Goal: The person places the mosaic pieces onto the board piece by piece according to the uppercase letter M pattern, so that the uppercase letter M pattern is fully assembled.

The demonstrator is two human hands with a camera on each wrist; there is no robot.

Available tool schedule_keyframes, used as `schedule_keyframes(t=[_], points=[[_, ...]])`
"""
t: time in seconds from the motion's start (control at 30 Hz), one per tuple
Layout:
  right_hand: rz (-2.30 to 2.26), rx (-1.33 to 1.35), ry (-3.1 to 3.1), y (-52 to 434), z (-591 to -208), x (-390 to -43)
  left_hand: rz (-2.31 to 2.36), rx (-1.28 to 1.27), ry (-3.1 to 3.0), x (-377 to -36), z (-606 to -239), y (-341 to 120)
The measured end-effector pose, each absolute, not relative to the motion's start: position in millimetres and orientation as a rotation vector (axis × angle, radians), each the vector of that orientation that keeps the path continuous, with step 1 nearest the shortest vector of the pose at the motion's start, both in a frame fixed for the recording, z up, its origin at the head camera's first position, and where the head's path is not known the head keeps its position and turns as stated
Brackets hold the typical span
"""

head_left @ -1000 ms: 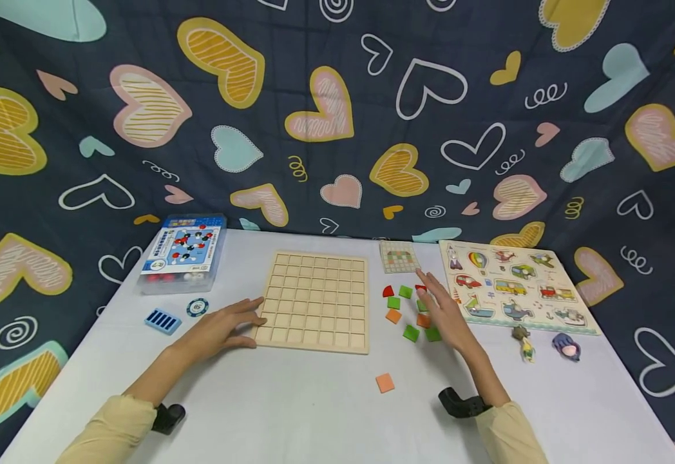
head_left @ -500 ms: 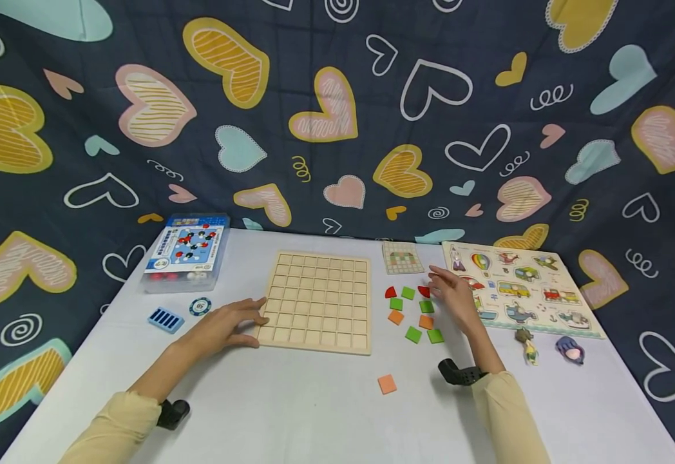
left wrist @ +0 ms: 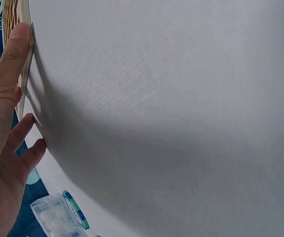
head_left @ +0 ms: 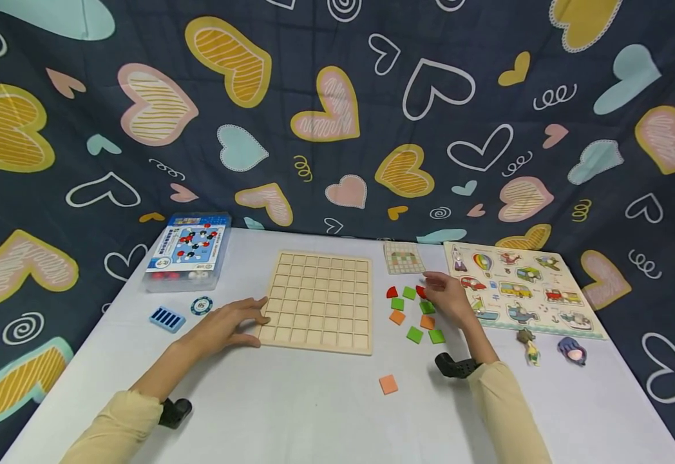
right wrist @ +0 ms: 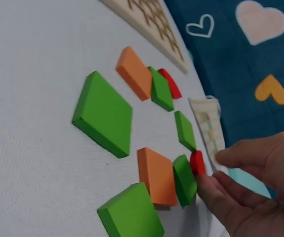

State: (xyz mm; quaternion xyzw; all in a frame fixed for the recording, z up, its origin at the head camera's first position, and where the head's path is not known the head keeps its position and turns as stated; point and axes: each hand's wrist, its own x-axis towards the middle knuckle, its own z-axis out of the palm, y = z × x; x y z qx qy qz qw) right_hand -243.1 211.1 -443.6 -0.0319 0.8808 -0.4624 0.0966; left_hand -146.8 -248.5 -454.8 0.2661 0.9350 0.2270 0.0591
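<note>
My left hand [head_left: 221, 325] lies flat, fingers [left wrist: 17, 49] straight, pressed against the near left edge of the wooden grid board [head_left: 320, 300]. My right hand [head_left: 450, 301] is loosely curled with nothing gripped; its fingertips [right wrist: 208, 185] touch a small red tile [right wrist: 197, 162]. Green tiles [right wrist: 104, 112] and orange tiles [right wrist: 157, 175] lie scattered just left of those fingers. A pattern card [head_left: 404, 257] sits just beyond them.
</note>
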Motion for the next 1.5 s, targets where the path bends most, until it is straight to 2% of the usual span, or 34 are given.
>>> schedule_keyframes(t=[0.57, 1.03, 1.5], points=[[-1.193, -0.375, 2.652, 217.5, -449.0, -256.6, 0.698, 0.767, 2.831, -148.2, -455.6, -247.9], [-1.279, -0.237, 2.659, 221.4, -459.5, -261.2, 0.715, 0.779, 2.846, -146.8, -453.6, -247.5], [-1.480, -0.137, 2.700, 218.2, -459.0, -250.8, 0.781, 0.771, 2.834, -145.4, -454.1, -247.4]])
